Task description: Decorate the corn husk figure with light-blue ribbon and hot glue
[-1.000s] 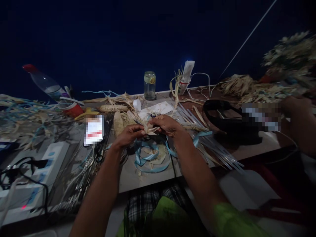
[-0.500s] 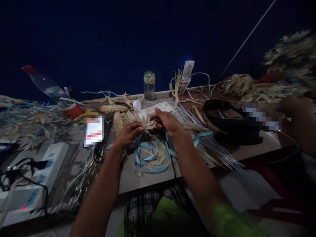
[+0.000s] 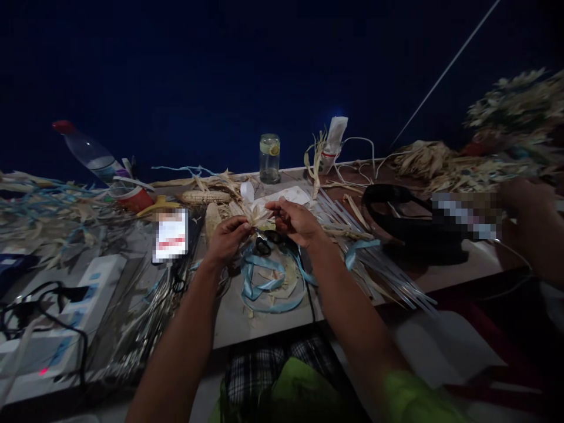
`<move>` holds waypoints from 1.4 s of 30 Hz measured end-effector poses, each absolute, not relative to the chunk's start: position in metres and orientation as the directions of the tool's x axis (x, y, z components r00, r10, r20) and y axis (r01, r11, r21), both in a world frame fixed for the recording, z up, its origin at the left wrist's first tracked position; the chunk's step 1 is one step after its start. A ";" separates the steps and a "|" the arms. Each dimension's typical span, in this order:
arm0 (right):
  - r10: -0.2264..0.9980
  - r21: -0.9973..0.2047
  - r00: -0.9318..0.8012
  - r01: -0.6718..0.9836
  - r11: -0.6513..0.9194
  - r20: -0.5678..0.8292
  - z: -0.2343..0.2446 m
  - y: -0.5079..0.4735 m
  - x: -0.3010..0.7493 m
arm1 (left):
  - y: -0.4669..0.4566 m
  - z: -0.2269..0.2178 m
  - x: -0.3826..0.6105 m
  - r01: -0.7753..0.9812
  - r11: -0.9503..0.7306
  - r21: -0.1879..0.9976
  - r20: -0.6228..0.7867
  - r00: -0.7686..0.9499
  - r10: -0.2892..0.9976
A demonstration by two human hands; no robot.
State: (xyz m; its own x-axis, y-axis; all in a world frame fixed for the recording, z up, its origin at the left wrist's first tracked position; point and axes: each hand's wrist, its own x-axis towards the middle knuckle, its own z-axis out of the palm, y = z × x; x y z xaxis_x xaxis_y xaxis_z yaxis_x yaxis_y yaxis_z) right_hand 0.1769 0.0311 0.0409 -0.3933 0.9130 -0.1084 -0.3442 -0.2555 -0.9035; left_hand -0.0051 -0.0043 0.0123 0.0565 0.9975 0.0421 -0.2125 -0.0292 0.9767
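Observation:
A pale corn husk flower (image 3: 257, 215) with several pointed petals is between my hands, above the table. My left hand (image 3: 230, 236) pinches its base between thumb and fingers. My right hand (image 3: 296, 221) has its thumb and fingertips closed at the right-hand petals, partly hiding them. Just below the flower lie dark-handled scissors (image 3: 263, 245). A loop of light blue ribbon (image 3: 269, 308) rests on the table in front of me, with pale husk scraps inside it.
Corn cobs (image 3: 205, 197), a lit phone (image 3: 171, 239) and a power strip (image 3: 94, 288) lie to the left. A glass jar (image 3: 269, 161) stands at the back. Clear thin rods (image 3: 396, 276) and a black curved object (image 3: 418, 235) are rightward, near another person's hand (image 3: 533, 205).
My right hand has lowered slightly and its fingers have shifted along the petals. The flower has tilted, and more of the scissors shows beneath it. The view has shifted a little.

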 end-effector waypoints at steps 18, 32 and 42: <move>0.942 -0.894 -0.139 0.298 0.335 0.307 0.029 0.027 0.162 | -0.008 0.026 -0.003 -0.522 -0.060 0.851 0.053 -0.030 0.998; 0.946 -0.892 -0.243 0.344 0.292 0.216 0.061 0.005 0.172 | -0.003 0.027 -0.002 -0.597 -0.011 0.802 -0.015 -0.039 0.999; 0.964 -0.893 -0.020 0.371 0.254 0.266 0.054 0.003 0.116 | -0.002 0.020 0.000 -0.582 -0.026 0.813 0.035 0.005 0.999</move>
